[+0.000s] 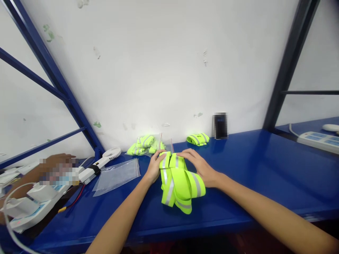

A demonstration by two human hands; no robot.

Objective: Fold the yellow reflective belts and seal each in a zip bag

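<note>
A bundle of neon-yellow reflective straps [172, 183] with silver stripes lies in loose loops on the blue table in front of me. My left hand [155, 167] is closed on its upper left edge, the thumb lying along the folded strap. At the upper right, my right hand [200, 165] grips the same bundle with fingers bent over its top; its thumb is hidden. Behind my hands, more yellow reflective straps [145, 141] lie with clear plastic bags near the wall. Farther right sits a neatly folded yellow strap bundle [198, 139].
A flat clear zip bag [118, 176] lies left of my hands. Past it are a small white fan [111, 153] and a power strip [34, 210] with plugs and cables. Another person's arm [29, 176] reaches in at far left. A dark upright object [220, 126] stands against the wall.
</note>
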